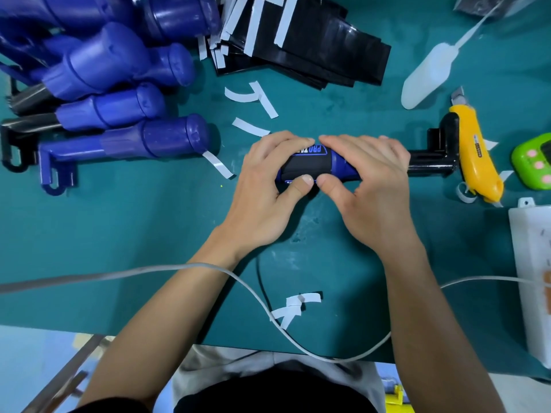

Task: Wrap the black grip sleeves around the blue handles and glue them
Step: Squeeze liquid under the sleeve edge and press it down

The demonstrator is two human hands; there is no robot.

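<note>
Head view looks down on a green tabletop (134, 234) where both hands meet over one blue handle (343, 166) lying crosswise at the middle. A black grip sleeve (310, 165) with blue-and-white lettering is wrapped around it. The left hand (268, 180) curls over the handle's left end, fingers across the top and thumb pressed on the sleeve's near edge. The right hand (366, 180) curls over the right part in the same way, its thumb tip just beside the left thumb on the sleeve. A black metal bracket (438, 153) sticks out of the handle past the right hand.

A pile of blue handles (119, 84) fills the far left, and a stack of black grip sleeves (313, 49) with white tape strips lies at the far middle. Loose white paper strips (250, 126) are scattered between the pile and the hands, and more lie near the front edge. On the right lie a white squeeze bottle (426, 79) and a yellow utility knife (474, 156) touching the bracket's end, with a green device (533, 162) and a white box (530, 278) at the edge. A white cable (262, 302) loops across the forearms.
</note>
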